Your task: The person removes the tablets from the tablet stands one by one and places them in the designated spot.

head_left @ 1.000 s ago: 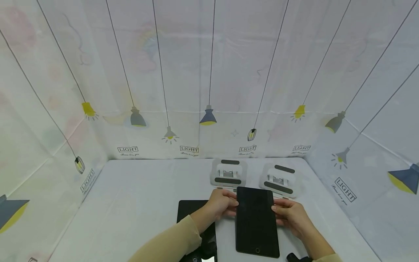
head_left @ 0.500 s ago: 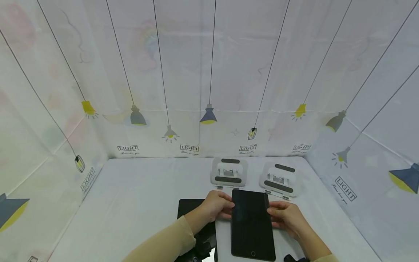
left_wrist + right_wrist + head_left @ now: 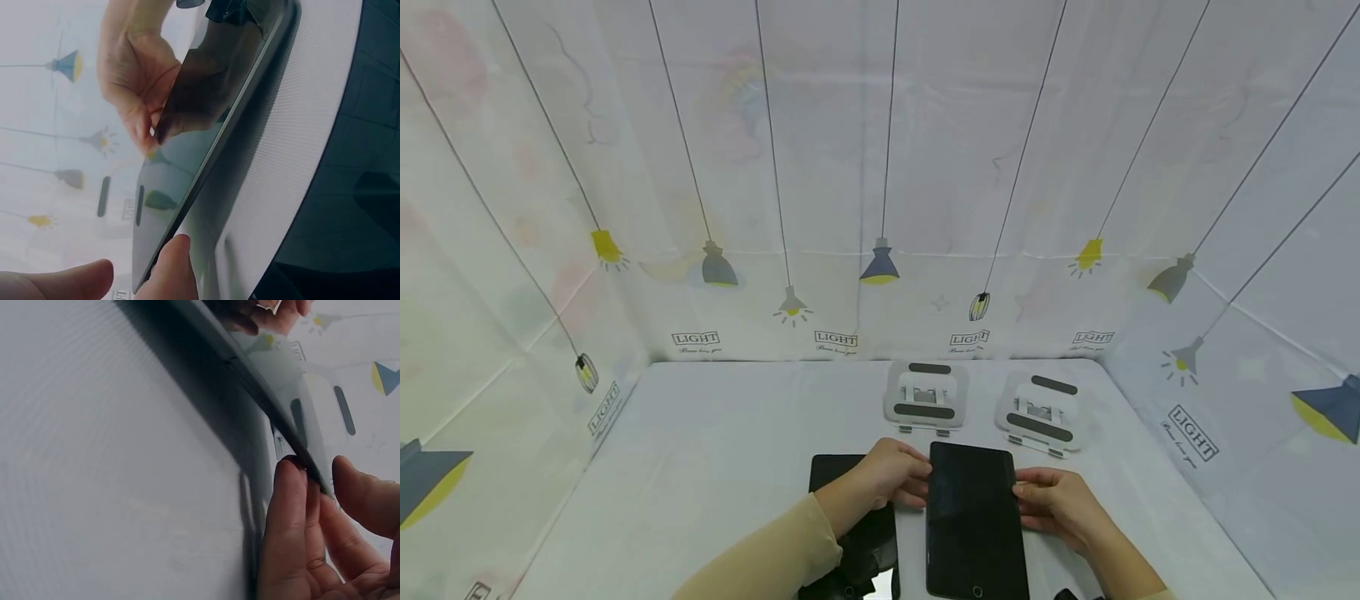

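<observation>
A black tablet (image 3: 973, 521) with a round home button is between my two hands, its glossy screen up. At its left edge my left hand (image 3: 891, 475) holds it; the left wrist view puts a fingertip (image 3: 172, 262) against the edge. My right hand (image 3: 1060, 504) holds the opposite edge, fingers under it and thumb (image 3: 359, 494) on the screen side. In both wrist views the tablet slants above the white tabletop and casts a shadow. Beyond it stand two white folding stands (image 3: 927, 396) with dark grey pads, the right stand (image 3: 1040, 412) turned slightly.
Another black tablet (image 3: 835, 469) lies left of the held one, partly hidden by my left forearm and wrist gear. The white table (image 3: 722, 442) stretches away to the left. A curtain printed with lamps (image 3: 880, 262) encloses its back and sides.
Both hands have drawn the tablet toward me and a little to the left, away from the stands. The hinged front edges of the stands show more fully now.
</observation>
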{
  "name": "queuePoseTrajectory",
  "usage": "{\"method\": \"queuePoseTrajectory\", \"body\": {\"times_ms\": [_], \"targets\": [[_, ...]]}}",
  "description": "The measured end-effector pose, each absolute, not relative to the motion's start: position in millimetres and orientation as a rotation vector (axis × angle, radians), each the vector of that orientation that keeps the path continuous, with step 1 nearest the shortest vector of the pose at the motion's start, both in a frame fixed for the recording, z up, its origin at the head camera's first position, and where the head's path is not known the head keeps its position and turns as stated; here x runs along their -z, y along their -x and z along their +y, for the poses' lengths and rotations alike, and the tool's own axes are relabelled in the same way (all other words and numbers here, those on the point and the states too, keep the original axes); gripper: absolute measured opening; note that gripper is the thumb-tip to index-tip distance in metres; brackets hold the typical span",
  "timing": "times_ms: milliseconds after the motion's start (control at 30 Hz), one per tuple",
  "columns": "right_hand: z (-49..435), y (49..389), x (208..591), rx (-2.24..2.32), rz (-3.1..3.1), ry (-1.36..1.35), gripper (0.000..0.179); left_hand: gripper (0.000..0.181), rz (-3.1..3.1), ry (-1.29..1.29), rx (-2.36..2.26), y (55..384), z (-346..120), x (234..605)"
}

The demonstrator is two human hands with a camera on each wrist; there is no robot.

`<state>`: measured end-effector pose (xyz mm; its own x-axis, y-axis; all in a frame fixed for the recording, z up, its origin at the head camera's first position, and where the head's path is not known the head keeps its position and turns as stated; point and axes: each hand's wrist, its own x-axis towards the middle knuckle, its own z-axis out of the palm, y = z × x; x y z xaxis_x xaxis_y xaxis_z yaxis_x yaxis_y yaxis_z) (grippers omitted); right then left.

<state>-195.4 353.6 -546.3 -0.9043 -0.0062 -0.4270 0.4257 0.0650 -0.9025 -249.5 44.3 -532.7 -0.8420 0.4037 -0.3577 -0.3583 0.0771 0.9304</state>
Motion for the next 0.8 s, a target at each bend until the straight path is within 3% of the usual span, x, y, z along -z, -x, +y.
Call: {"method": "queuePoseTrajectory", "body": {"times_ms": [800], "targets": [[356, 180, 536, 1.842, 1.929, -0.333, 0.045, 0.019, 1.798, 0.01, -1.691, 248, 33, 529]]}}
